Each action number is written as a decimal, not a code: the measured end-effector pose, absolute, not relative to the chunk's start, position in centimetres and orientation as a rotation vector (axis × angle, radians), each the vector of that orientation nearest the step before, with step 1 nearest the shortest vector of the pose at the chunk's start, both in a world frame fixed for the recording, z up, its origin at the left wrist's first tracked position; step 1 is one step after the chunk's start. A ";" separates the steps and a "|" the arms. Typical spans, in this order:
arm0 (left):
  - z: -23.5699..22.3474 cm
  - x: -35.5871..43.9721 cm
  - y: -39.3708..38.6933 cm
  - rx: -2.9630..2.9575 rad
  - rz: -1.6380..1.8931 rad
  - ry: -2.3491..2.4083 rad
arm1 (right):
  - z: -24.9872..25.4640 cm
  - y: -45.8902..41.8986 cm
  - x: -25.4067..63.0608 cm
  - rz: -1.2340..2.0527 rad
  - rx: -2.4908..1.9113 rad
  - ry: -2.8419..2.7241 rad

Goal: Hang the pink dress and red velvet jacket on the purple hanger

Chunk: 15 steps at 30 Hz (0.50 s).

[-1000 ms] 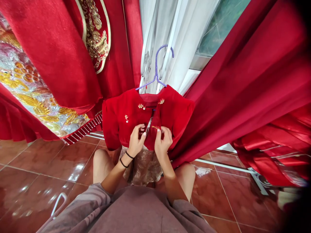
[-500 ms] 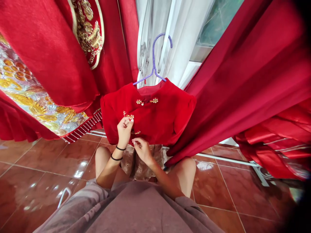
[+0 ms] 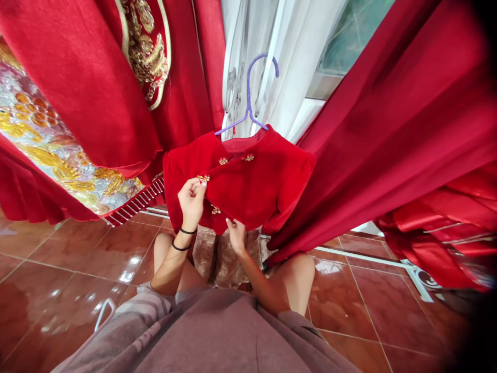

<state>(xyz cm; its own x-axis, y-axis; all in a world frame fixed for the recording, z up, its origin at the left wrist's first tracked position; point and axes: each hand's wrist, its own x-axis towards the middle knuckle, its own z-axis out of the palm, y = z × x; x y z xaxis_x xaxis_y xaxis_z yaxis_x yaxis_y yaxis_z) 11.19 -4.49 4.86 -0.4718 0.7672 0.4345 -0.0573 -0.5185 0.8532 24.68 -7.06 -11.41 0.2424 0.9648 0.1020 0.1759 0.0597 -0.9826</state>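
"Where was the red velvet jacket?"

"Draped on a purple hanger, which likely kept its shoulders spread."

"And the grip?"

"The left hand pinched a flower clasp, seemingly steadying the front edge. The right hand curled by the hem; I couldn't tell whether it grasped cloth."

Over the head feed I saw the left hand pinching a gold clasp on the front of a red jacket, a purple hanger in its neckline. The right hand was at its lower edge, near shiny brownish cloth.
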 end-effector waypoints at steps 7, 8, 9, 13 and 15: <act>6.3 10.9 -4.4 1.247 2.067 1.143 | -13.5 -9.1 27.0 0.950 -1.339 -1.008; 6.2 10.9 -4.2 1.235 2.035 1.133 | -13.9 -9.0 27.0 1.008 -1.311 -0.992; 6.0 10.9 -4.0 1.217 2.010 1.123 | -14.3 -8.9 27.1 1.061 -1.282 -0.967; 5.6 10.5 -3.6 1.179 1.968 1.108 | -15.1 -8.4 29.4 1.189 -1.167 -0.807; 5.8 10.3 -3.6 1.185 1.957 1.111 | -15.1 -8.5 31.3 1.241 -1.116 -0.735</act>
